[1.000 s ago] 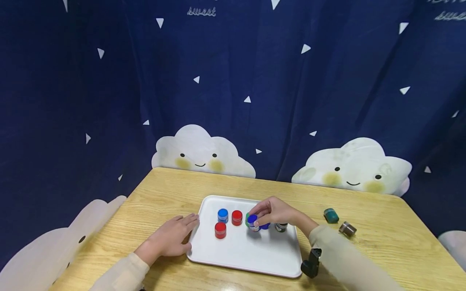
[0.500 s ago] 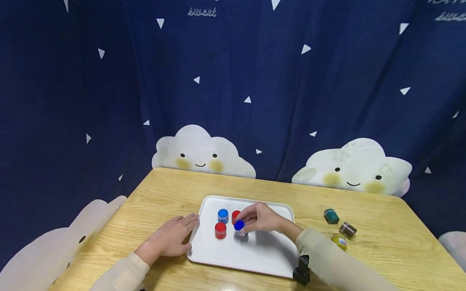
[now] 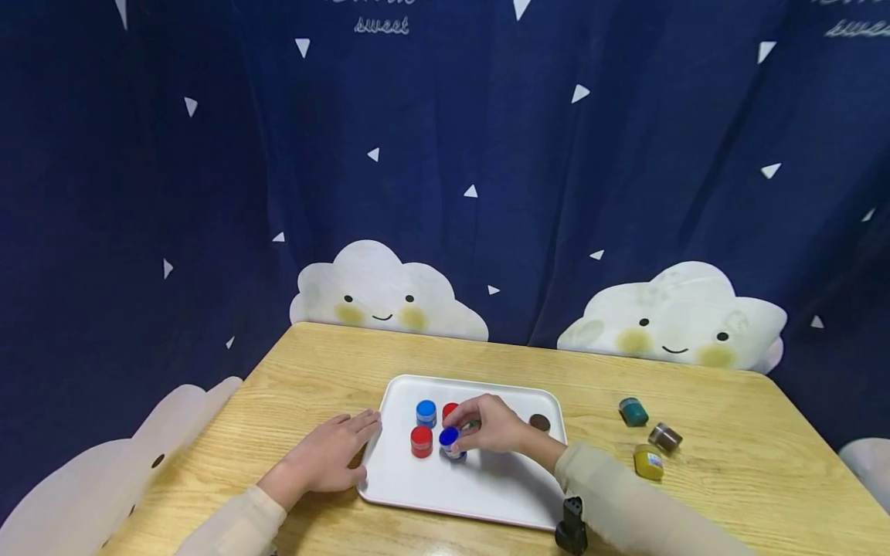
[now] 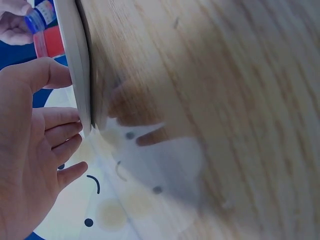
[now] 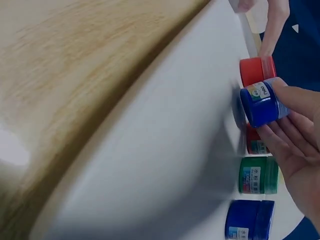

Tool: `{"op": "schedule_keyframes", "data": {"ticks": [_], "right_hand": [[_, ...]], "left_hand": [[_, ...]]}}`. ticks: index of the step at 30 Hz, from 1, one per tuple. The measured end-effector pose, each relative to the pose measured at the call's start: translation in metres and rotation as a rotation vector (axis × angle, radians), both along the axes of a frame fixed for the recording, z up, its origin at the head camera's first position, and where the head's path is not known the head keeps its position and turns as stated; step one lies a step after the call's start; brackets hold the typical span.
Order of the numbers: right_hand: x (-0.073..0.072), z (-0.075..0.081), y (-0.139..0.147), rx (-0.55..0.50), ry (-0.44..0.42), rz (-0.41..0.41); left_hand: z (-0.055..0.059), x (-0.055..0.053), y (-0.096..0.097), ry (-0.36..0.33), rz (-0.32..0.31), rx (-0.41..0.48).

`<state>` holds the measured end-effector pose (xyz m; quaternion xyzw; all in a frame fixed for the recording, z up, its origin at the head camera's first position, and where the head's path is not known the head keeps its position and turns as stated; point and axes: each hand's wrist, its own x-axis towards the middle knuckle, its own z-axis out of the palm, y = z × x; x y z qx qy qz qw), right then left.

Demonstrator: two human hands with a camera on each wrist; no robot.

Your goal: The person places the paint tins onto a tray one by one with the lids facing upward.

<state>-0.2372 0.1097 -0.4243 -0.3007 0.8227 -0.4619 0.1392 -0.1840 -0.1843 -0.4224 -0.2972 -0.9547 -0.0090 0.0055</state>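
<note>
My right hand pinches a small paint jar with a dark blue lid between thumb and fingers. It holds the jar close over the white tray, just right of the front red jar. A lighter blue jar and a second red jar, partly behind the hand, make up the back row. In the right wrist view a green jar and another dark blue jar stand further along. My left hand rests with extended fingers at the tray's left rim.
A jar with a dark brown lid stands at the tray's right side. Right of the tray, a teal jar, a brownish jar and a yellow jar lie on the wooden table. A patterned blue curtain hangs behind.
My right hand has carried the dark blue jar leftward across the tray to beside the front red jar. The yellow jar has come out from behind the right sleeve. My left hand stays put.
</note>
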Motion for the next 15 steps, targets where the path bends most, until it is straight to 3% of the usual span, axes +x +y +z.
{"op": "schedule_keyframes", "data": {"ticks": [15], "right_hand": [[0.0107,0.0018,-0.0042,0.125,0.229,0.035]], "left_hand": [[0.0000,0.0000,-0.0001,-0.026,0.006,0.005]]}}
